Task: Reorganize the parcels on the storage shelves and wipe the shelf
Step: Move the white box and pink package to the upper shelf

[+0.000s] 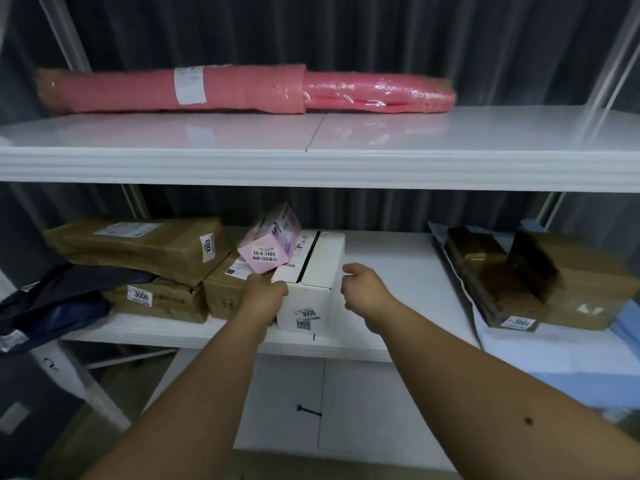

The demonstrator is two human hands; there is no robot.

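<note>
On the middle shelf a white box labelled 3008 stands at the front edge. My left hand is closed over its front left top corner. A small pink box labelled 58-4-3405 lies tilted just above that hand, resting on the white box and on a brown parcel beside it. My right hand hovers at the white box's right side with loosely curled fingers apart, holding nothing. Whether it touches the box is unclear.
Two more brown parcels are stacked at the left, with a dark blue bag hanging over the shelf edge. At the right, brown parcels lie on pale blue bags. A long pink roll lies on the upper shelf.
</note>
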